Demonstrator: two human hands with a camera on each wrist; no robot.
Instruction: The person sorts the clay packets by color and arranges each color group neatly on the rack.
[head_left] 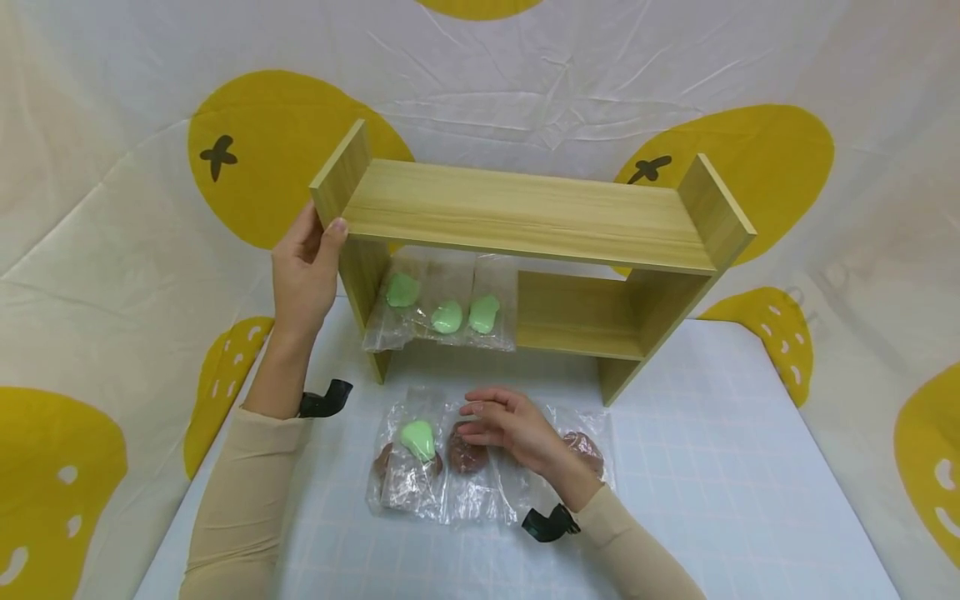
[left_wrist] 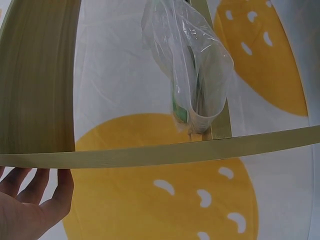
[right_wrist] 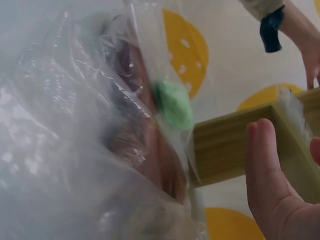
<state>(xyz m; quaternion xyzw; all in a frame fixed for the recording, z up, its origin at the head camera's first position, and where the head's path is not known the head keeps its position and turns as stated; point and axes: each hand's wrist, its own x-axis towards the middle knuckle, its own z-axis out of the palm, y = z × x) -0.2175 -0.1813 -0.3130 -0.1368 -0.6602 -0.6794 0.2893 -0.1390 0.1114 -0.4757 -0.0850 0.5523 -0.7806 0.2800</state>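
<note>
The person wears long beige sleeves: the left sleeve [head_left: 243,500] shows fine creases along the forearm, and the right sleeve [head_left: 633,546] has the same plain, smooth cloth. Both end near the wrist, leaving the left hand [head_left: 303,271] and right hand [head_left: 517,429] bare. Beside each cuff sits a small black fitting — the left wrist piece [head_left: 326,399] and right wrist piece [head_left: 549,524] — curved like a pipe elbow.

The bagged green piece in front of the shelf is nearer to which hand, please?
Right. The right hand is right of the green piece, over bagged brown pieces; the left hand is farther, holding the shelf's left side.
</note>
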